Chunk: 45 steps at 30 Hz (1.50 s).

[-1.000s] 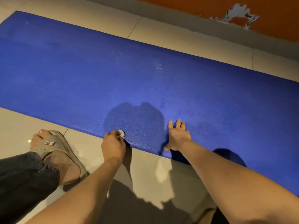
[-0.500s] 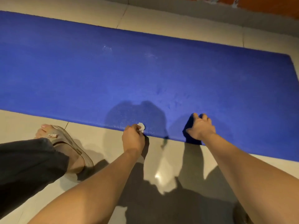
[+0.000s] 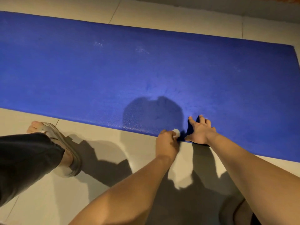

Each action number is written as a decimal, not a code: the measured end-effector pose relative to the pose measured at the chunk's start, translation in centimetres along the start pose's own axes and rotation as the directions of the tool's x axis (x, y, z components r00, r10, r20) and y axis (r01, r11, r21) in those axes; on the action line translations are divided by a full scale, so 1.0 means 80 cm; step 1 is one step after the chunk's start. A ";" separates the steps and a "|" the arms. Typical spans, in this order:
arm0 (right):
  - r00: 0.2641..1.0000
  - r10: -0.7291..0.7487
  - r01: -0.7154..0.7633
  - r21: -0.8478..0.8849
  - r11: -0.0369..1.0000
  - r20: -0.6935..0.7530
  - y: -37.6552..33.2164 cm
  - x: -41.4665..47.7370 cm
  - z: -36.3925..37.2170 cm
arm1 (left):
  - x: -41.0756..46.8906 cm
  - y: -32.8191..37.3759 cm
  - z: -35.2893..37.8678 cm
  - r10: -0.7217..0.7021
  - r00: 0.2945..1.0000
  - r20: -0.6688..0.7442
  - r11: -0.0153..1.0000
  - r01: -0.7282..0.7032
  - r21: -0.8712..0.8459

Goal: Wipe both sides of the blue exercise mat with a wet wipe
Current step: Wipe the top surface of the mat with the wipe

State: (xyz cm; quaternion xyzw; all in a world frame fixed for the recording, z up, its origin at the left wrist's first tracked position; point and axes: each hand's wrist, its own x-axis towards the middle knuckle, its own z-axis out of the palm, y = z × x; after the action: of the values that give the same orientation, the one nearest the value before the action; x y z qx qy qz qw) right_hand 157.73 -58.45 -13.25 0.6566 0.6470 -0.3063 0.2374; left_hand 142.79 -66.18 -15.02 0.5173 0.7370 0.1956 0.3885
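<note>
Left hand: my left hand [image 3: 168, 141] is curled tight round a small wad of white wet wipe [image 3: 176, 132]; the wad pokes out past my knuckles and sits right at the near edge of the mat.
Right hand: my right hand [image 3: 201, 131] is just beside the left, on the same near edge. Its fingers are spread and bent over a dark, raised bit of the edge, and it seems to have hold of it.
Mat: the blue exercise mat [image 3: 113, 70] lies flat on the floor [image 3: 138, 143], running across in front of me from left to right, with its far right corner in sight. A few pale smudges show on it towards the far side.
Shadow: a dark patch falls on the mat just beyond my hands.
Foot: my left foot in a grey sandal [image 3: 65, 143] stands on the tiles near the mat's edge, with a dark trouser leg [image 3: 24, 159] above it.
</note>
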 end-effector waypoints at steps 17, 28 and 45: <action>0.971 -0.051 0.067 0.066 0.996 -0.232 0.013 0.016 -0.010 | 0.021 -0.036 -0.046 -0.094 0.939 -0.331 0.972 0.158 0.172; 0.926 -0.043 0.091 0.113 0.989 -0.376 0.021 0.028 -0.028 | 0.010 -0.017 -0.001 0.249 0.964 -0.089 0.921 -0.208 0.330; 0.994 -0.061 0.045 -0.175 0.984 -0.091 0.011 0.056 -0.032 | 0.025 0.035 0.020 0.083 0.988 -0.130 0.973 -0.053 0.223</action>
State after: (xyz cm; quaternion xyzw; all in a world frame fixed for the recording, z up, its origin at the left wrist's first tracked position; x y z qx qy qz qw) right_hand 158.77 -53.54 -14.76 0.6301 0.6991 -0.2232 0.2538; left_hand 145.45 -63.44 -14.80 0.5671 0.7611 0.1618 0.2700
